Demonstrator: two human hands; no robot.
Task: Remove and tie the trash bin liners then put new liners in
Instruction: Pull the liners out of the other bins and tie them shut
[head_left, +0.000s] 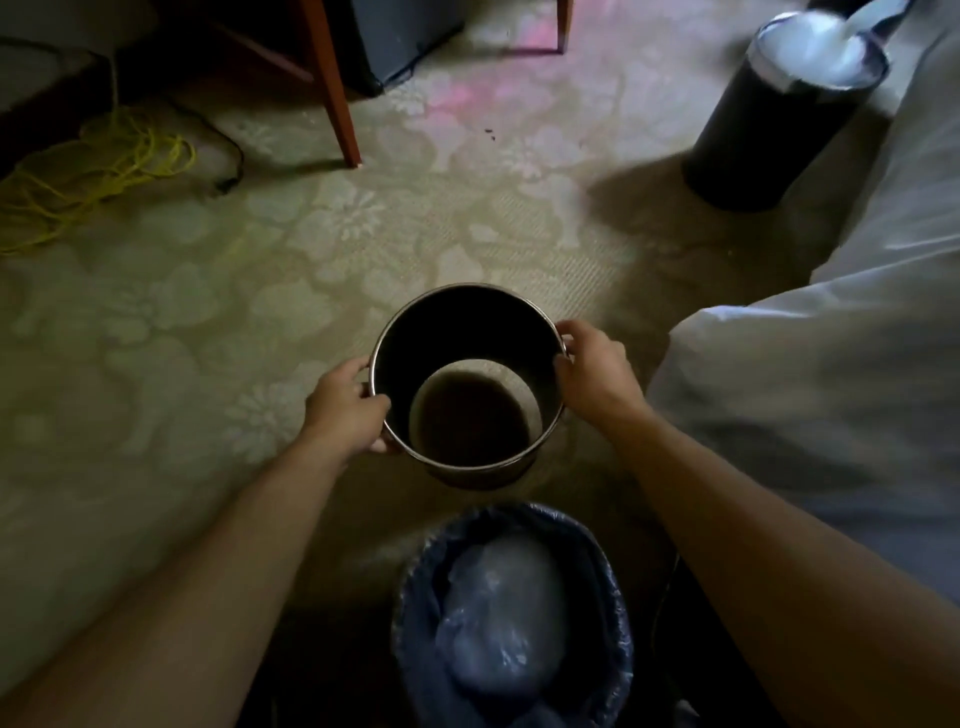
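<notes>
Patterned carpet (208, 322) lying in dim light; yellow cord (104, 171) coiling far left near a wooden leg (332, 88); white bedding (831, 364) hanging at right.

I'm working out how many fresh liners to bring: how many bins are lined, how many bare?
Lined bins: 2, the near bin and the far black bin.
Bare bins: 1, the held bin, gripped by the left hand and right hand.
Total: 3 bins.

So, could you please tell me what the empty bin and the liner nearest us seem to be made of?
The empty bin looks like metal, dark inside, with a thin rim that glints. The liner seems thin bluish plastic film, judging by its crinkles and gloss.
</notes>
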